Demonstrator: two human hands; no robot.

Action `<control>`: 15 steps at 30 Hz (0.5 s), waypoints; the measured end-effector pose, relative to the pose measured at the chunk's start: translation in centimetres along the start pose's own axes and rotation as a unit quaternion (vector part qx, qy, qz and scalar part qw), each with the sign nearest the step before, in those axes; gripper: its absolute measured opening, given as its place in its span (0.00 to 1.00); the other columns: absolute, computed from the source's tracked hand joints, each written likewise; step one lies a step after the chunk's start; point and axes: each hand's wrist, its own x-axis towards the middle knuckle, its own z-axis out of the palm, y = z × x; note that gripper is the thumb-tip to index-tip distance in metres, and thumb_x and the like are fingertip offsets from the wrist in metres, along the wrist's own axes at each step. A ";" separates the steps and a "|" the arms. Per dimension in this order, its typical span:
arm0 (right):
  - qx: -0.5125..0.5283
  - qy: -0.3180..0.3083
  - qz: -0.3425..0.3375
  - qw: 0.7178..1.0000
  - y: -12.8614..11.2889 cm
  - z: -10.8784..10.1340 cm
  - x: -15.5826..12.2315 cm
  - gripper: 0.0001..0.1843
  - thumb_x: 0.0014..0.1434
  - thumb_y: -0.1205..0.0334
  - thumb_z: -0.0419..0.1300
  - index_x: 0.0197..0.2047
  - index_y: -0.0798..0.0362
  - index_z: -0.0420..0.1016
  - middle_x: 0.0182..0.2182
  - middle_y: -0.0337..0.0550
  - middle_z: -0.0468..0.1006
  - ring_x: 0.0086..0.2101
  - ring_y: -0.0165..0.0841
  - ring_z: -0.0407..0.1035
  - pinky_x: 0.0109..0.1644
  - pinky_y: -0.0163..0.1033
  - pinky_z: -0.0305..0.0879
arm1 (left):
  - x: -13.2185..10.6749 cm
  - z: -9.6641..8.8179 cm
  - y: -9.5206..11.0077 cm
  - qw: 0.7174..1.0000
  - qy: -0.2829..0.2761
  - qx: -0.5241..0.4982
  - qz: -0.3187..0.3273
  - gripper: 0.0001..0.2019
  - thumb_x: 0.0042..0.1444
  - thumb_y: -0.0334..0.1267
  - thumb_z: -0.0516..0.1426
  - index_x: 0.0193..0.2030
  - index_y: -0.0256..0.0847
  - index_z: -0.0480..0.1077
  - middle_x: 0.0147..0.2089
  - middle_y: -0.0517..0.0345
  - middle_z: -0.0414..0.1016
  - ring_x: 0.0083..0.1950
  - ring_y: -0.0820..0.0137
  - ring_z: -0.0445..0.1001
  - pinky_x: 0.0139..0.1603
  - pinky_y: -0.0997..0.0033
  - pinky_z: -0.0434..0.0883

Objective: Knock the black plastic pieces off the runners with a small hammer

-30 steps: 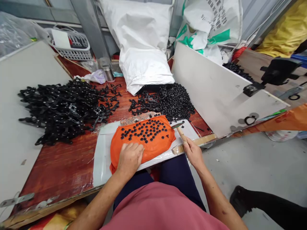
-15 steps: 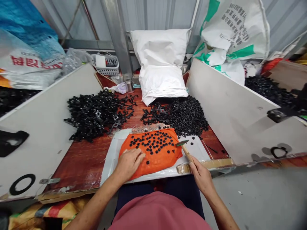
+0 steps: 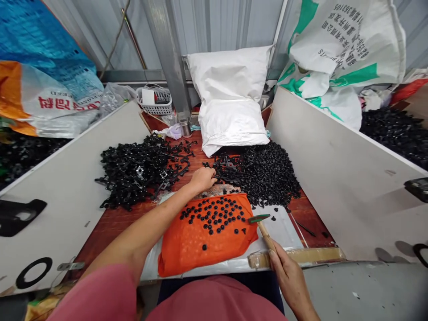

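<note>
Near the table's (image 3: 110,225) front edge, round black pieces (image 3: 204,247) dot an orange cloth (image 3: 190,256); the right hand (image 3: 288,272) grips a wooden-handled, green-headed tool (image 3: 265,234). Beyond, the left hand (image 3: 203,178) bunches beside loose black parts (image 3: 230,165), holding what I can't tell: seemingly picking, the next move wanting a neat pinch.

Left: bag (image 3: 30,117) above the top edge of the left partition (image 3: 76,178); large red Chinese characters (image 3: 62,103), apparently 饲料, stand inverted across its pale band, with FEED in smaller Latin letters just above them. The fine blue print (image 3: 82,79) higher on the bag is too small to read. Right: white sack (image 3: 384,44) with green stripes, rising above the top edge of the right partition (image 3: 331,147); slanting dark print (image 3: 346,38) includes the number 363105 near the sack's upper edge, then 开发区 and 有限公司. The remaining lines, folded into creases, are legible only in part.
</note>
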 end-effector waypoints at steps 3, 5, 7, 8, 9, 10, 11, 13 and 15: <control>0.006 0.002 0.000 1.000 0.0 -0.1 0.0 0.31 0.70 0.40 0.50 0.65 0.47 0.76 0.57 0.43 0.82 0.54 0.43 0.78 0.52 0.39 0.77 | 1.1 0.8 1.5 1.000 -0.007 0.018 0.017 0.14 0.62 0.41 0.60 0.53 0.38 0.74 0.52 0.43 0.79 0.55 0.55 0.76 0.53 0.61 0.72; 0.014 0.005 -0.001 1.000 -0.1 -0.1 0.1 0.30 0.69 0.41 0.50 0.65 0.46 0.77 0.58 0.42 0.81 0.56 0.42 0.77 0.55 0.38 0.76 | 1.7 1.2 2.4 0.999 -0.022 0.027 0.041 0.14 0.63 0.36 0.58 0.54 0.39 0.73 0.54 0.42 0.78 0.56 0.56 0.76 0.54 0.61 0.72; 0.021 0.000 0.000 1.000 0.1 -0.2 0.2 0.30 0.69 0.40 0.51 0.63 0.45 0.78 0.57 0.42 0.82 0.56 0.42 0.77 0.55 0.38 0.75 | 2.5 1.3 3.0 0.997 -0.037 0.035 0.057 0.15 0.64 0.32 0.56 0.56 0.40 0.72 0.54 0.42 0.78 0.57 0.55 0.76 0.53 0.60 0.73; 0.023 -0.002 0.002 1.000 0.2 -0.2 0.2 0.30 0.68 0.39 0.52 0.63 0.45 0.79 0.57 0.42 0.82 0.56 0.42 0.77 0.55 0.37 0.76 | 3.0 1.3 3.2 0.996 -0.046 0.038 0.061 0.15 0.63 0.31 0.56 0.57 0.40 0.72 0.54 0.42 0.78 0.56 0.55 0.77 0.53 0.60 0.73; 0.024 -0.003 0.003 1.000 0.4 -0.2 0.3 0.30 0.68 0.39 0.52 0.62 0.46 0.79 0.57 0.42 0.82 0.56 0.42 0.77 0.55 0.37 0.76 | 3.4 1.2 3.4 0.996 -0.056 0.039 0.064 0.16 0.63 0.31 0.56 0.57 0.41 0.72 0.53 0.42 0.79 0.55 0.54 0.78 0.52 0.60 0.74; 0.024 -0.004 0.003 1.000 0.6 -0.2 0.3 0.31 0.68 0.38 0.52 0.62 0.46 0.79 0.57 0.43 0.82 0.56 0.43 0.77 0.54 0.37 0.76 | 3.9 1.0 3.5 0.995 -0.067 0.040 0.065 0.17 0.62 0.31 0.58 0.57 0.41 0.72 0.52 0.42 0.80 0.54 0.54 0.79 0.50 0.60 0.74; 0.025 -0.004 0.001 1.000 0.9 -0.2 0.4 0.32 0.67 0.37 0.52 0.62 0.47 0.80 0.57 0.44 0.82 0.56 0.43 0.77 0.54 0.37 0.76 | 4.3 0.7 3.7 0.994 -0.079 0.039 0.066 0.18 0.60 0.32 0.59 0.58 0.41 0.72 0.51 0.43 0.80 0.53 0.54 0.79 0.49 0.60 0.74; 0.026 -0.002 -0.003 1.000 1.3 -0.2 0.5 0.34 0.67 0.35 0.52 0.61 0.49 0.80 0.57 0.45 0.82 0.56 0.44 0.77 0.54 0.38 0.76 | 4.9 0.0 3.9 0.992 -0.100 0.034 0.066 0.20 0.57 0.31 0.62 0.57 0.42 0.73 0.49 0.44 0.82 0.50 0.54 0.80 0.47 0.62 0.74; 0.025 0.006 -0.010 1.000 1.5 -0.2 0.5 0.35 0.66 0.33 0.53 0.59 0.49 0.82 0.55 0.46 0.83 0.54 0.44 0.79 0.52 0.38 0.77 | 5.3 -1.2 4.2 0.992 -0.108 0.024 0.064 0.19 0.54 0.31 0.64 0.54 0.43 0.75 0.48 0.44 0.82 0.49 0.54 0.81 0.46 0.62 0.74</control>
